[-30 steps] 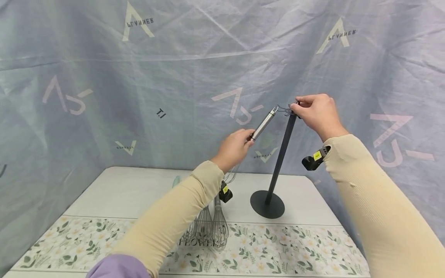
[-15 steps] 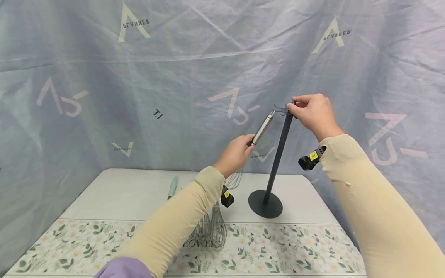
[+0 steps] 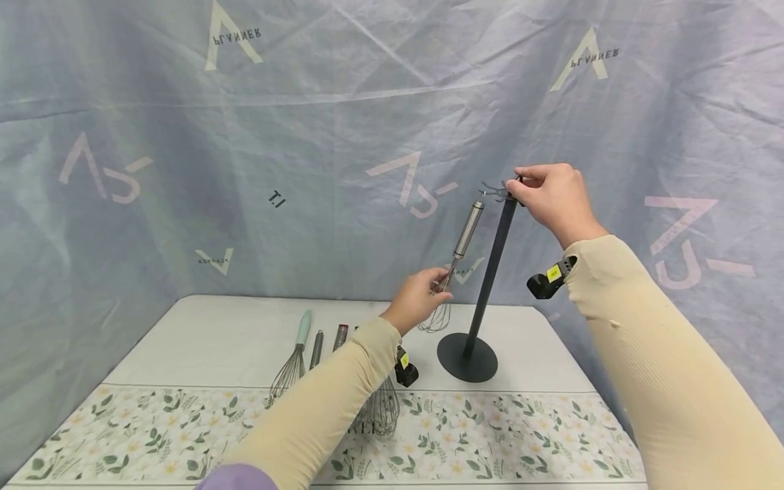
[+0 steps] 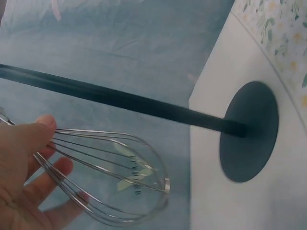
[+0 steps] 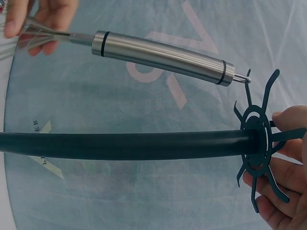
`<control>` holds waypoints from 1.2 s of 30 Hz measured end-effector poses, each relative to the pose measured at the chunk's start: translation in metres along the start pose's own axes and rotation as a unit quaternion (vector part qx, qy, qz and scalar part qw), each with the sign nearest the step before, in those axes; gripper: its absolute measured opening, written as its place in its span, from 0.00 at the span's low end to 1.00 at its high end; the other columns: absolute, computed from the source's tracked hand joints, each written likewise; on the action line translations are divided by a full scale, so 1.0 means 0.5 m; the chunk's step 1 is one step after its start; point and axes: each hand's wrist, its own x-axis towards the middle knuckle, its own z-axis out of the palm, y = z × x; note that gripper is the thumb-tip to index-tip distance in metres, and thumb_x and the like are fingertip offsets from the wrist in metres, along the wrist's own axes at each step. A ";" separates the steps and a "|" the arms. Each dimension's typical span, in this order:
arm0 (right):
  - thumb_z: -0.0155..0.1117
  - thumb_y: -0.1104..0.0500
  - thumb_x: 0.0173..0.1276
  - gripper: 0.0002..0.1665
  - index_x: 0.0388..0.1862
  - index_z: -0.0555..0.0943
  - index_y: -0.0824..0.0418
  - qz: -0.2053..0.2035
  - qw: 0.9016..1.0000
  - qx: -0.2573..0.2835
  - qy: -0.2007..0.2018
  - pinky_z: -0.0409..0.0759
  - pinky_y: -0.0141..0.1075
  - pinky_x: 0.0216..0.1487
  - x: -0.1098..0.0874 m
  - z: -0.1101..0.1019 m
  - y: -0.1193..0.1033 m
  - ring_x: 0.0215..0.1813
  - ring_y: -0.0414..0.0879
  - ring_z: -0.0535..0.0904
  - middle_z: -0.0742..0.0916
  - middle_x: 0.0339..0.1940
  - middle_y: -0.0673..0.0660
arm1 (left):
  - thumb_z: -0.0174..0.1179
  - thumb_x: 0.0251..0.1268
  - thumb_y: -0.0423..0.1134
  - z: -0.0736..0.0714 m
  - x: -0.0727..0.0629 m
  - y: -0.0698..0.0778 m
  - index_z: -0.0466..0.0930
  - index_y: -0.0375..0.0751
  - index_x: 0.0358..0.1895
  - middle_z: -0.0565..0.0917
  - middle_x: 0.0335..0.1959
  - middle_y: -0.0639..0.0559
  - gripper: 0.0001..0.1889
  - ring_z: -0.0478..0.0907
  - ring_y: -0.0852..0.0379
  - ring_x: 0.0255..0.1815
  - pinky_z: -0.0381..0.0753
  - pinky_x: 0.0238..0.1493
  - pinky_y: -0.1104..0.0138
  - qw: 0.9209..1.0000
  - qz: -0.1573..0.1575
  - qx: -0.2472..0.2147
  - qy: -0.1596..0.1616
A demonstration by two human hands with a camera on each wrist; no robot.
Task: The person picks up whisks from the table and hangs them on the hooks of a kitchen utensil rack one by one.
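Observation:
A steel whisk [image 3: 468,230] hangs at a slant, its end loop over one hook of the dark utensil stand [image 3: 492,272], as the right wrist view shows. My left hand [image 3: 418,298] is at the top of the whisk's wires, below the handle, with thumb and fingers loosely curled round them. In the left wrist view the wire balloon [image 4: 120,177] sticks out past my fingers [image 4: 36,189]. My right hand [image 3: 559,201] grips the top of the stand, behind the hook ring [image 5: 256,141]. Part of its grip is hidden by the ring.
Several more whisks lie on the table, one with a mint green handle [image 3: 303,328]; my left sleeve [image 3: 331,401] partly covers them. The stand's round base [image 3: 456,367] rests on white tabletop behind a floral strip [image 3: 508,435]. A grey cloth [image 3: 331,136] hangs behind.
My left hand has slid down from the whisk's handle to its wires, and the whole handle now shows below the hook. My right hand keeps its hold on the stand's top.

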 end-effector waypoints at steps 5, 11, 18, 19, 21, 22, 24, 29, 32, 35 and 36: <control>0.60 0.41 0.74 0.31 0.70 0.78 0.53 -0.002 1.000 -0.002 -0.002 0.76 0.56 0.59 0.000 -0.001 -0.001 0.66 0.59 0.76 0.83 0.63 0.63 | 0.65 0.70 0.43 0.027 -0.008 -0.010 0.68 0.44 0.74 0.79 0.64 0.49 0.31 0.77 0.51 0.64 0.78 0.60 0.60 1.000 -0.022 0.013 -0.015; 0.60 0.41 0.74 0.31 0.70 0.78 0.53 -0.004 1.000 -0.001 -0.005 0.76 0.56 0.58 0.002 -0.002 0.000 0.66 0.60 0.76 0.83 0.63 0.63 | 0.63 0.72 0.50 0.045 -0.033 -0.013 0.57 0.43 0.80 0.69 0.74 0.44 0.39 0.67 0.47 0.74 0.69 0.70 0.54 0.996 -0.065 0.050 -0.041; 0.60 0.42 0.74 0.31 0.71 0.77 0.53 -0.007 1.000 -0.002 -0.008 0.76 0.56 0.59 0.002 -0.003 0.001 0.66 0.60 0.76 0.83 0.64 0.64 | 0.58 0.75 0.53 0.036 -0.094 -0.014 0.51 0.43 0.81 0.62 0.78 0.41 0.40 0.62 0.43 0.76 0.65 0.72 0.48 0.994 -0.077 0.055 -0.052; 0.60 0.42 0.74 0.31 0.71 0.77 0.53 -0.006 1.000 -0.001 -0.009 0.76 0.56 0.58 0.002 -0.003 0.001 0.66 0.60 0.76 0.83 0.64 0.64 | 0.57 0.75 0.53 0.031 -0.106 -0.017 0.52 0.43 0.81 0.63 0.77 0.40 0.39 0.63 0.43 0.76 0.66 0.71 0.48 0.995 -0.076 0.047 -0.051; 0.60 0.41 0.74 0.31 0.71 0.77 0.53 -0.006 1.000 0.000 -0.010 0.76 0.56 0.58 0.003 -0.003 0.003 0.66 0.60 0.76 0.83 0.64 0.64 | 0.56 0.76 0.53 0.021 -0.131 -0.025 0.53 0.45 0.81 0.66 0.75 0.40 0.37 0.66 0.43 0.74 0.68 0.69 0.48 0.996 -0.074 0.033 -0.046; 0.60 0.41 0.74 0.31 0.71 0.77 0.53 -0.006 1.000 -0.002 -0.010 0.77 0.56 0.58 0.003 -0.003 0.003 0.66 0.60 0.76 0.83 0.64 0.63 | 0.55 0.76 0.53 0.014 -0.144 -0.030 0.54 0.45 0.81 0.67 0.74 0.40 0.37 0.67 0.43 0.73 0.69 0.68 0.47 0.996 -0.074 0.024 -0.042; 0.60 0.40 0.74 0.32 0.71 0.77 0.53 -0.004 1.000 -0.003 -0.010 0.77 0.56 0.58 0.003 -0.004 0.002 0.66 0.60 0.76 0.82 0.64 0.63 | 0.55 0.77 0.53 -0.003 -0.170 -0.041 0.55 0.45 0.80 0.68 0.73 0.39 0.36 0.69 0.41 0.71 0.72 0.66 0.46 0.997 -0.076 0.007 -0.031; 0.60 0.40 0.74 0.32 0.71 0.77 0.53 -0.002 1.000 -0.009 -0.006 0.76 0.56 0.58 0.002 -0.006 0.000 0.66 0.60 0.76 0.83 0.64 0.63 | 0.56 0.77 0.53 -0.056 -0.221 -0.071 0.58 0.48 0.79 0.72 0.69 0.37 0.34 0.73 0.39 0.66 0.75 0.61 0.45 0.995 -0.099 -0.019 0.005; 0.60 0.40 0.74 0.32 0.71 0.77 0.54 -0.003 1.000 -0.010 -0.005 0.76 0.57 0.59 0.001 -0.005 -0.001 0.66 0.60 0.76 0.82 0.64 0.63 | 0.57 0.77 0.50 -0.097 -0.246 -0.094 0.61 0.49 0.78 0.74 0.66 0.39 0.31 0.75 0.41 0.63 0.77 0.58 0.45 0.992 -0.114 -0.033 0.041; 0.60 0.39 0.74 0.33 0.71 0.77 0.53 -0.001 1.000 -0.007 -0.005 0.76 0.57 0.60 -0.001 -0.004 -0.003 0.67 0.60 0.76 0.82 0.65 0.63 | 0.56 0.78 0.47 -0.142 -0.268 -0.122 0.63 0.49 0.76 0.76 0.65 0.40 0.28 0.76 0.41 0.63 0.78 0.57 0.46 0.988 -0.124 -0.047 0.083; 0.60 0.39 0.74 0.33 0.71 0.76 0.53 0.000 1.000 -0.006 -0.005 0.75 0.58 0.60 -0.002 -0.003 -0.003 0.67 0.60 0.75 0.82 0.65 0.63 | 0.56 0.78 0.46 -0.157 -0.275 -0.131 0.64 0.49 0.76 0.77 0.64 0.41 0.27 0.76 0.41 0.62 0.78 0.57 0.46 0.985 -0.127 -0.050 0.100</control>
